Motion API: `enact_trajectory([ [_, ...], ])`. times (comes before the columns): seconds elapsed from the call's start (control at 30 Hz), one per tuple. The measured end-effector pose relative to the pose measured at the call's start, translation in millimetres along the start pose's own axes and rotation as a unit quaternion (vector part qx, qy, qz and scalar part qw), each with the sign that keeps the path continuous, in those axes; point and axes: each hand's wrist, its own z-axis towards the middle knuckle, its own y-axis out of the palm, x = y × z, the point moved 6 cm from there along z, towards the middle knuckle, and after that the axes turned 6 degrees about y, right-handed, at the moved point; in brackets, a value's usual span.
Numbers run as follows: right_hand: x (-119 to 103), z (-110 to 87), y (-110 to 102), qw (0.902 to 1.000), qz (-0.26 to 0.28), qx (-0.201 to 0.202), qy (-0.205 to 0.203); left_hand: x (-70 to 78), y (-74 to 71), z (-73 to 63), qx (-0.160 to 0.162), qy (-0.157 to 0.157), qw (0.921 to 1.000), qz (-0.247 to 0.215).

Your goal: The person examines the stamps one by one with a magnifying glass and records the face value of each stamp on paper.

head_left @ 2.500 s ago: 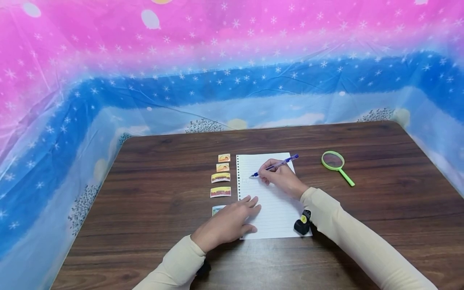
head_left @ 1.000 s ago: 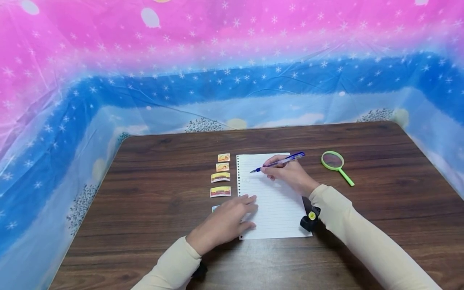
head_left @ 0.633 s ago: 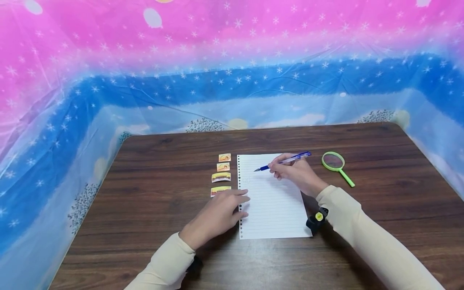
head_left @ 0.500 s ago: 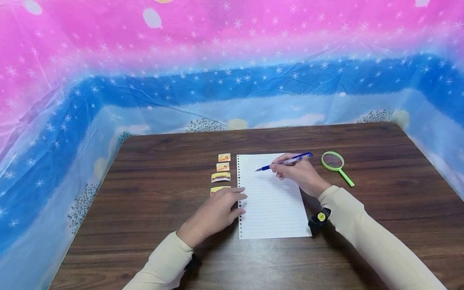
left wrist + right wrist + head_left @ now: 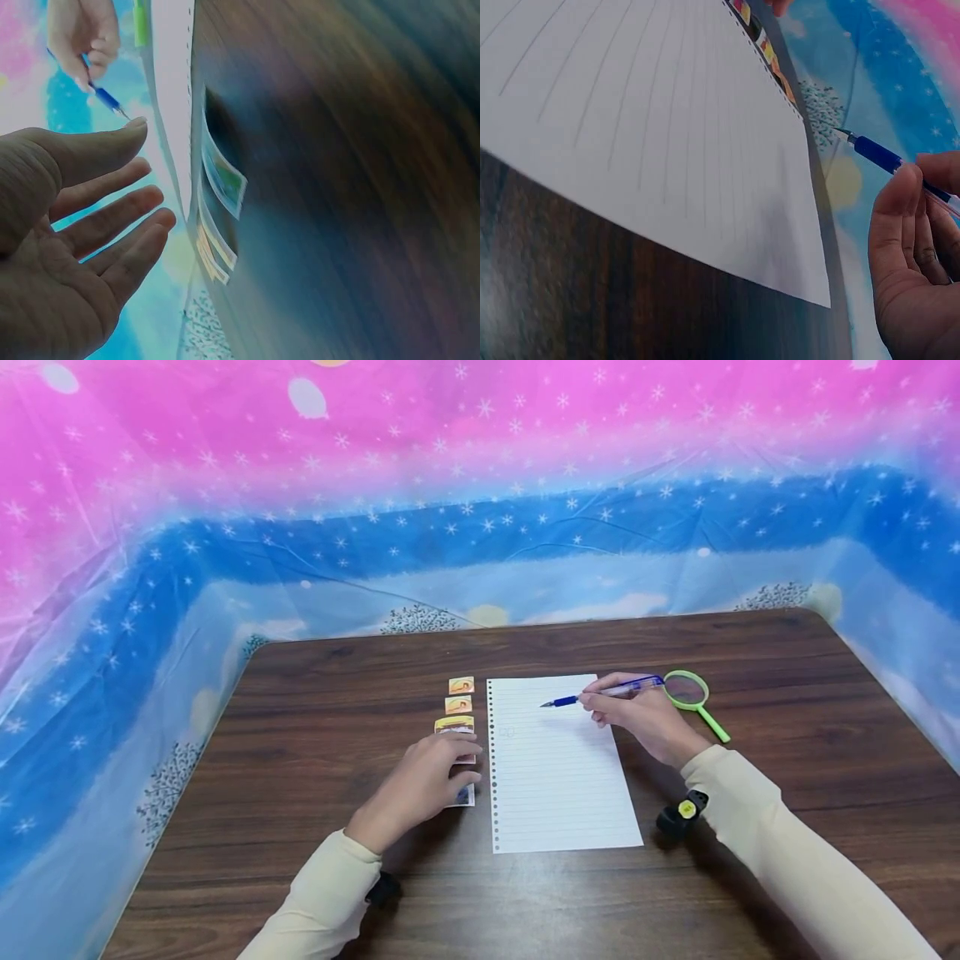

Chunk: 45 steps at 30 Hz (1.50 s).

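My right hand [image 5: 648, 718] pinches a blue ballpoint pen [image 5: 562, 702], its tip raised over the upper part of a lined, punched sheet of paper [image 5: 562, 793]. Faint writing [image 5: 507, 732] shows near the sheet's left margin. My left hand [image 5: 420, 785] hovers over the column of small picture cards left of the paper, fingers spread and holding nothing. In the left wrist view, its palm [image 5: 67, 277] is apart from the curved cards [image 5: 225, 180]. Two orange cards [image 5: 461, 686] and a yellow one [image 5: 453, 723] show beyond the fingers; lower cards [image 5: 469, 796] are partly hidden.
A green magnifying glass [image 5: 713, 723] lies right of the paper, its lens rim close behind the pen's end in the head view. The dark wooden table [image 5: 300, 735] is bordered by a pink and blue snowflake cloth [image 5: 337, 539].
My left hand has lifted from the paper and moved left over the cards. My right hand, still pinching the pen, has drawn right and the tip has left the writing.
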Motion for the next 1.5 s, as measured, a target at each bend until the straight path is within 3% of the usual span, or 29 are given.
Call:
enact_trajectory([
  [0.13,-1,-3.3,-8,0.9999,-0.008,0.007,0.003,-8.4,-4.3,-0.9,0.009,-0.015,0.9998,0.006],
  [0.47,-3,-10.5,-24,0.9971,0.071,-0.011,-0.026,-25.5,-11.1,-3.3,0.024,-0.044,0.9987,0.011],
  [0.73,2,-16.4,-41,0.9979,0.052,0.018,-0.034,-37.1,-13.6,-3.8,0.028,-0.071,0.9971,-0.002],
  [0.97,5,-24.2,-53,0.9935,0.102,0.014,-0.047,-44.8,-14.2,-3.1,0.016,-0.073,0.9970,-0.019],
  [1.3,12,-33.4,-73,0.9912,0.103,0.069,-0.045,-52.3,-13.4,-2.3,0.007,-0.073,0.9965,-0.039],
  [1.5,16,-39.2,-79,0.9885,0.133,0.059,-0.043,-55.9,-12.0,-0.4,-0.002,-0.089,0.9954,-0.036],
])
